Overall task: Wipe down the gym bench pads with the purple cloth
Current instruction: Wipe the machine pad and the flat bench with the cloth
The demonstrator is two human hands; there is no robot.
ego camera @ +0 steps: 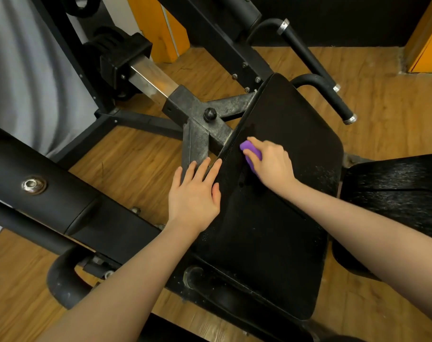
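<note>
A black bench pad (279,218) fills the middle of the view, lying at a slant. My right hand (271,164) grips a bunched purple cloth (249,150) and presses it on the pad's left part, near its edge. Most of the cloth is hidden under the fingers. My left hand (195,193) lies flat with straight fingers at the pad's left edge, the fingertips over the metal frame. A second black pad (395,188) shows at the right.
The grey metal frame (200,124) with a black knob (209,114) runs left of the pad. Black handles (333,95) stick out at the upper right. A thick black padded bar (37,183) crosses the left. Wooden floor (126,156) lies below.
</note>
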